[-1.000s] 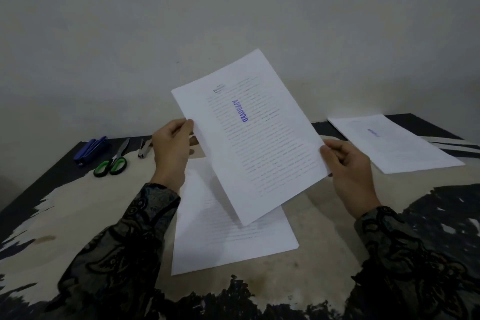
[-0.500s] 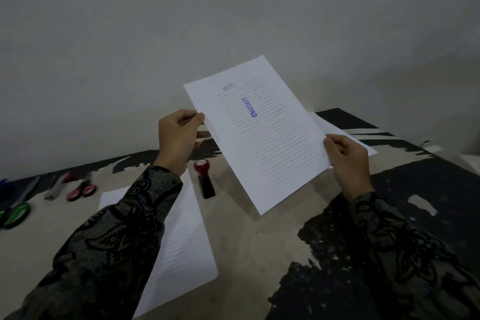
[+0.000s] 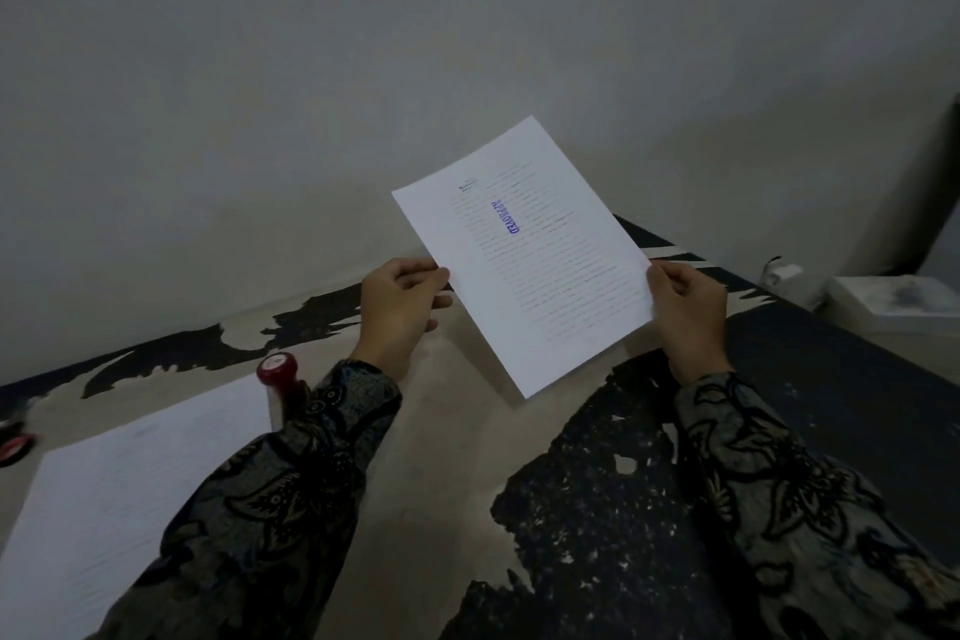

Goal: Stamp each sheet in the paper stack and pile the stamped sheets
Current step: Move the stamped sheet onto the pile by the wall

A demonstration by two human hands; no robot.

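Mid-carry right now: stamped sheet (image 3: pixel 524 265) up in the air over the desk (image 3: pixel 457 457), tilted, printed side toward the camera, blue APPROVED mark (image 3: pixel 505 217) clearly on the upper part. So stamping for this one looks done, just the piling part left.

Left hand (image 3: pixel 397 314) pinching the sheet's left edge, fingers (image 3: pixel 415 270) curled over the front of the paper. Right hand (image 3: pixel 685 312) pinching the right edge the same way, thumb on the front, the other fingers hidden behind the paper. Both grips tight enough that the sheet stays fairly flat, only a slight bow.

Paper stack (image 3: pixel 119 483) lying flat on the desk at lower left, partly under the left sleeve (image 3: pixel 291 483), text lines faintly visible, no blue mark to be made out on the top page, so probably the unstamped lot. Red-topped stamp (image 3: pixel 278 372) standing right at the stack's far corner, half hidden by the sleeve.

No stamped pile anywhere in view at the moment, possibly hidden behind the held sheet or off to the right, can't tell. Something white and boxy (image 3: pixel 893 301) at far right beyond the desk edge, too blurry to name.

Next move, best guess: swing the sheet down flat onto wherever the done pile sits, square up the edges, let go with both hands, then back left for the stamp. Worth watching: the loose lower corner catching on the desk and folding under.
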